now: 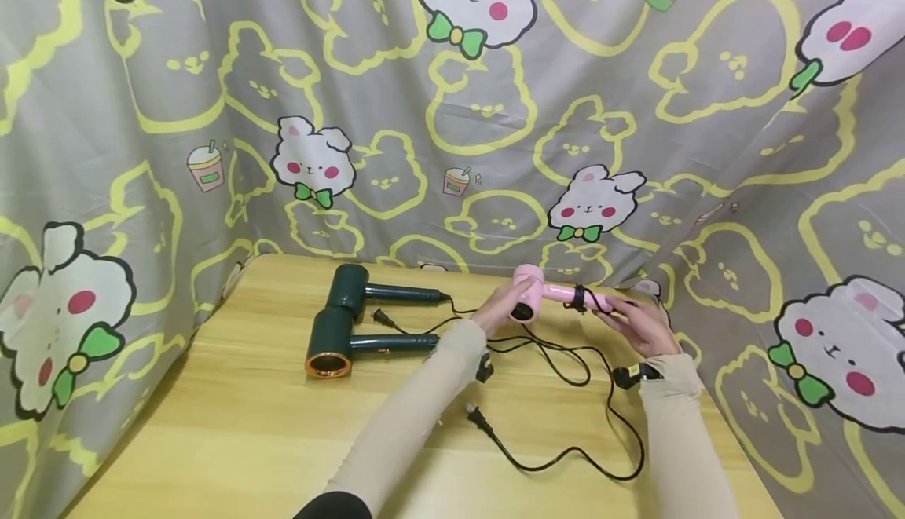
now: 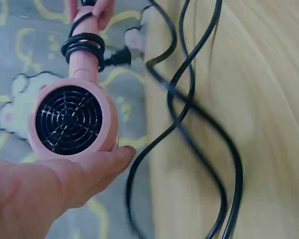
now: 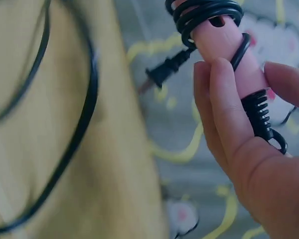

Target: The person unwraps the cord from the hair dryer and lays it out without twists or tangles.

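A pink hair dryer [image 1: 529, 275] is at the far right of the table, its handle pointing right. My left hand [image 1: 497, 308] holds it by the round head; the black grille [image 2: 70, 120] faces the left wrist camera. At the handle's tail end, my right hand [image 1: 645, 328] pinches the pink handle [image 3: 226, 47] between thumb and fingers. Black cord [image 2: 83, 46] is wound around the handle, and its two-pin plug [image 3: 162, 73] sticks out sideways. Whether the dryer touches the table cannot be told.
Two dark green hair dryers, a rear one [image 1: 348, 290] and a front one [image 1: 328, 338] with a copper rim, lie left on the wooden table [image 1: 283, 440]. Loose black cords [image 1: 566, 456] loop across the right side, one ending in a plug [image 1: 481, 418]. A patterned curtain [image 1: 396, 213] surrounds the table.
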Tool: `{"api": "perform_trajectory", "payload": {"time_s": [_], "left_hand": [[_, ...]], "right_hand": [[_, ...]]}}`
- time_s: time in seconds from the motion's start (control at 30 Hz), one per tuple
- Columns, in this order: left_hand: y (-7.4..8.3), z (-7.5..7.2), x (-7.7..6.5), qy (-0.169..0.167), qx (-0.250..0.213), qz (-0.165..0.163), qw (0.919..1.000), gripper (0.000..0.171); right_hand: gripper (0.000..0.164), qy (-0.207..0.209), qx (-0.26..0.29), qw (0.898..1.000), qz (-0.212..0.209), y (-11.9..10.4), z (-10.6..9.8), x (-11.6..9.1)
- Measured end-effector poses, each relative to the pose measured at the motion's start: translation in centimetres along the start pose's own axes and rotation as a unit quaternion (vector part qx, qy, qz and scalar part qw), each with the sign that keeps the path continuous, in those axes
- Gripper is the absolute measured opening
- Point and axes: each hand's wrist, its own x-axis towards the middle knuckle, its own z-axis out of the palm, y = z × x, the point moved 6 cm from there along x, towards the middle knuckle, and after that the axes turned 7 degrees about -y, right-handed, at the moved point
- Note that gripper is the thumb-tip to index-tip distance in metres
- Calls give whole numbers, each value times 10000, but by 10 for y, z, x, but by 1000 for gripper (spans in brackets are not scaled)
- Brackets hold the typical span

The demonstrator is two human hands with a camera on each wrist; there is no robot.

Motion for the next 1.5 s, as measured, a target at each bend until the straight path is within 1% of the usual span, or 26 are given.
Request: {"api": "perform_trajectory", "payload": {"time_s": [0.17, 0.23, 0.3, 0.43, 0.47, 0.57, 0.67, 0.77, 0.87, 0.93, 1.0, 1.07, 1.13, 1.2, 1.27, 1.37, 1.4, 1.47, 1.5], "left_hand": [[14, -30, -21, 124, 187, 262, 9994, 62], [16, -41, -32, 124, 237, 371, 9990, 65], [17, -52, -44, 113, 296, 389, 9987, 67], [19, -70, -70, 133, 396, 434, 9982, 70], [20, -74, -76, 188, 489, 442, 9976, 70], [22, -89, -94, 290, 542, 499, 9969, 66], [24, -100, -111, 381, 694, 565, 9953, 64], [26, -108, -124, 354, 803, 600, 9943, 67], [26, -116, -137, 313, 1009, 515, 9931, 72], [24, -123, -146, 308, 1253, 410, 9908, 75], [22, -130, -154, 343, 1556, 274, 9868, 76], [20, -136, -161, 347, 1839, 210, 9821, 78], [19, -142, -166, 341, 2100, 207, 9769, 81], [18, -147, -170, 311, 2391, 274, 9701, 88], [17, -151, -172, 251, 2738, 355, 9608, 96], [16, -152, -175, 49, 3139, 500, 9481, 107], [16, -153, -176, 31, 3312, 537, 9420, 111], [16, -152, -177, -35, 3683, 662, 9273, 117], [16, -152, -177, -15, 3850, 700, 9203, 120]], "right_hand": [[25, -385, 146, 9989, -242, -14, 39, 9], [24, -503, 206, 9980, -317, -16, 55, 12], [21, -584, 292, 9974, -305, -17, 70, 13], [17, -664, 319, 9971, -209, -9, 92, 19], [15, -674, 293, 9971, -192, -7, 97, 20], [14, -679, 235, 9972, -184, 2, 111, 25], [19, -702, 218, 9971, -192, 11, 125, 28], [28, -707, 181, 9970, -254, 18, 136, 30], [29, -746, 172, 9965, -344, 25, 145, 31], [25, -782, 219, 9960, -378, 31, 150, 32], [21, -782, 300, 9957, -403, 37, 153, 32], [19, -773, 373, 9954, -426, 44, 156, 32], [19, -743, 478, 9951, -437, 52, 159, 31], [21, -756, 494, 9949, -456, 59, 163, 29], [24, -800, 478, 9946, -466, 65, 167, 27], [25, -859, 504, 9938, -491, 72, 173, 25], [25, -881, 529, 9935, -493, 73, 174, 25], [26, -948, 565, 9926, -509, 75, 178, 25], [26, -969, 584, 9923, -510, 76, 180, 24]]}}
